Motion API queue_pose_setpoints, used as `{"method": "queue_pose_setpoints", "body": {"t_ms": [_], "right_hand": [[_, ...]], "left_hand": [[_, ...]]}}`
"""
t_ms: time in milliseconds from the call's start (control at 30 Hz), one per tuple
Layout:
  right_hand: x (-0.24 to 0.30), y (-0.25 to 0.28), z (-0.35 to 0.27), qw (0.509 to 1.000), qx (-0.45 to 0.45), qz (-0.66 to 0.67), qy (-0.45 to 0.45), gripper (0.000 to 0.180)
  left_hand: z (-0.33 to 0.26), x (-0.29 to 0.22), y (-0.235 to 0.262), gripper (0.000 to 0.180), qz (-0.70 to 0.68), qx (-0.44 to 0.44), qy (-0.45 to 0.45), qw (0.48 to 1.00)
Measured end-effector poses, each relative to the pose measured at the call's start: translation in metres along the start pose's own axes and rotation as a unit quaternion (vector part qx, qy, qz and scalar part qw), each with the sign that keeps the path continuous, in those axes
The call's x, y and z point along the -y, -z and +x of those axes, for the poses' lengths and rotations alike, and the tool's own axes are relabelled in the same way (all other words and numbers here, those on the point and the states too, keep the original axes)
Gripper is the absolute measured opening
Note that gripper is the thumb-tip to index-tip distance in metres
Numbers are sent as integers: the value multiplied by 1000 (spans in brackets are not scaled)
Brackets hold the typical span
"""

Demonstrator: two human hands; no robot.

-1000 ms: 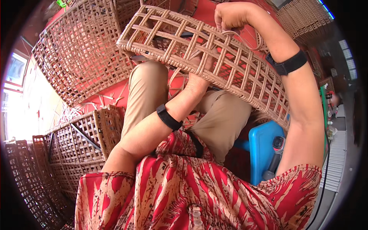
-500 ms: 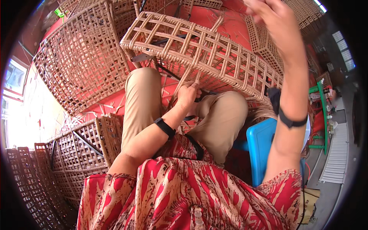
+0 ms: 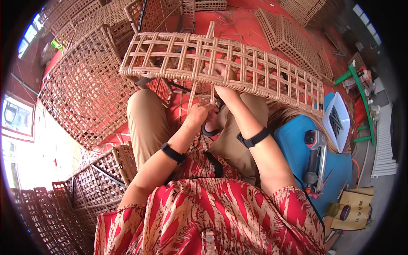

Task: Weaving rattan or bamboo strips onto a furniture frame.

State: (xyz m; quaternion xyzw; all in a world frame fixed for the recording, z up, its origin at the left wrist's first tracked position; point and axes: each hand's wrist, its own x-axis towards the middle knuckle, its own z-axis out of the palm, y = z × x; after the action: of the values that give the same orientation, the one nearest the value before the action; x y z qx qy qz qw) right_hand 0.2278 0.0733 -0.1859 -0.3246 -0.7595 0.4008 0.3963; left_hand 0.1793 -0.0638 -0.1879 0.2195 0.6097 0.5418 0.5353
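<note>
A long, light-brown woven rattan piece (image 3: pixel 170 75) with an open lattice and a braided edge lies across in front of me, above my knees. Loose rattan strands (image 3: pixel 191 97) hang from its near edge. Just below that edge, my left hand (image 3: pixel 201 114) is closed with the fingertips pinched on a strand. My right hand (image 3: pixel 220 72) reaches up from beneath, behind the lattice. Strips of weave cover its fingers, so whether they grip anything is hidden.
To the right, a blue stool (image 3: pixel 291 138) carries a grey power tool (image 3: pixel 313 157) and a white tray (image 3: pixel 345 111) of dark sticks. A green stand (image 3: pixel 362 100) is farther right. Large woven panels (image 3: pixel 80 93) lean at left, with more woven frames (image 3: pixel 293 40) on the red floor.
My right hand has come down from the raised upper right to behind the lattice. The woven piece has shifted slightly left in view. My left hand is a little lower, still at the strands.
</note>
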Motion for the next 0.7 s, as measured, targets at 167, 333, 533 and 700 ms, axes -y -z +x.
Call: {"method": "queue_pose_setpoints", "body": {"t_ms": [167, 333, 533, 700], "right_hand": [[-9, -3, 9, 996, -46, -45, 59, 22], [-8, 10, 15, 986, -98, -88, 97, 21], [4, 4, 21, 973, -137, -140, 122, 20], [9, -1, 19, 956, -132, -221, 138, 19]], "left_hand": [[-51, -43, 23, 44, 240, 137, 61, 959], [-20, -52, 57, 39, 118, -41, -136, 983], [105, -42, 63, 29, 88, -107, -406, 903], [155, -37, 44, 32, 221, -133, -488, 834]]}}
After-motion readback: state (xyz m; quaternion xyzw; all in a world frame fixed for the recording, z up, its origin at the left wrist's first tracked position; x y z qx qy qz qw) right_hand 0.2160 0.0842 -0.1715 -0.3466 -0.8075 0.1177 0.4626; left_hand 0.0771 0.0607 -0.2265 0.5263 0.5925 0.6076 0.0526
